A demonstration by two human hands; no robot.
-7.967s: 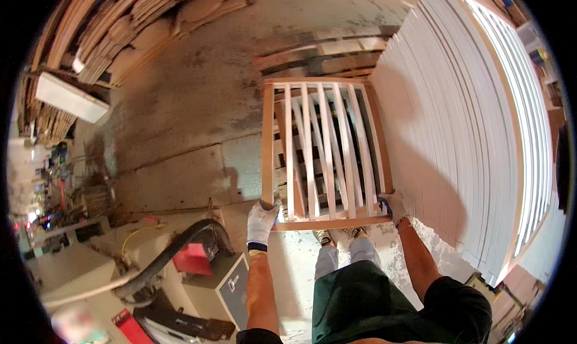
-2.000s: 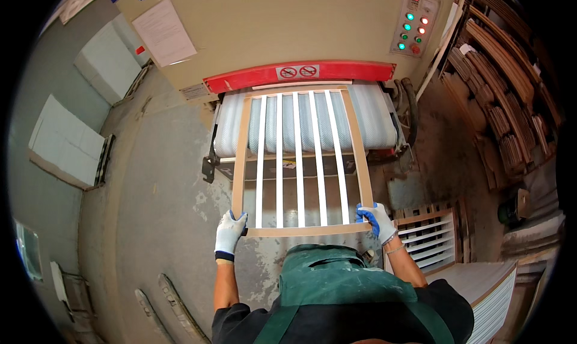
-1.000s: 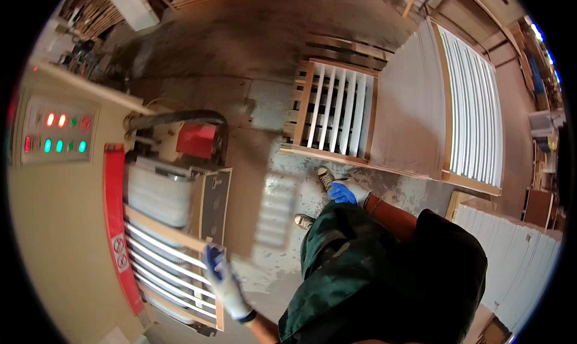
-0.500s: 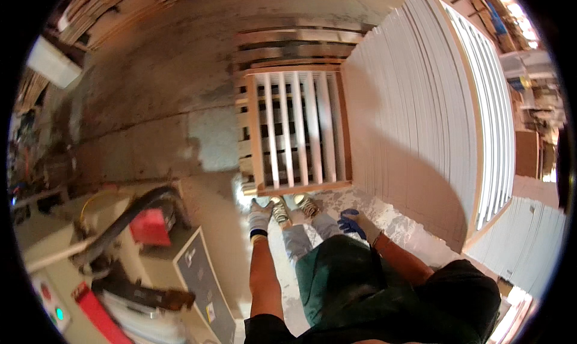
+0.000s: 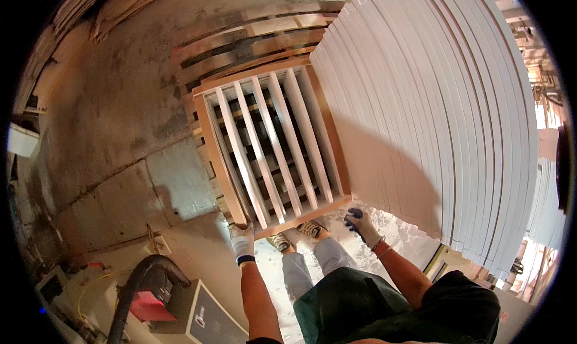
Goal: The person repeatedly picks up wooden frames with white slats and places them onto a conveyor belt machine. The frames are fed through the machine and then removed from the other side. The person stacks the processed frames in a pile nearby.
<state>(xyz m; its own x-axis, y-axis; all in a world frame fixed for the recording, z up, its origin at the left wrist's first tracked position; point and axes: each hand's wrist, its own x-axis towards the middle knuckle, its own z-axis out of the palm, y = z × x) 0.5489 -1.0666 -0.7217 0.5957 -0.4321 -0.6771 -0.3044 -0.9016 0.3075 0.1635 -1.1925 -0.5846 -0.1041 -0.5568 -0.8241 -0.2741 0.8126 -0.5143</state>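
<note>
A slatted frame (image 5: 271, 228) with brown wooden edges and white slats lies over a wooden pallet (image 5: 264, 28) in front of me. At its near left corner, my left hand (image 5: 242, 240), in a white and dark glove, is closed on the wooden edge. My right hand (image 5: 364, 225), gloved with dark blue fingertips, hovers just off the near right corner. Its fingers are slightly bent and apart, with nothing seen in them. Both shoes stand close to the frame's near edge.
A tall stack of white-edged panels (image 5: 409, 115) rises right beside the frame. At lower left stands a machine cabinet (image 5: 210, 314) with a black hose (image 5: 129, 287) and a red part (image 5: 153, 306). Flat boards (image 5: 129, 7) lie at the far left.
The view has turned, so the frame now looks slanted and larger. My right hand has come up toward the frame's near right corner. My left hand stays at the near left corner.
</note>
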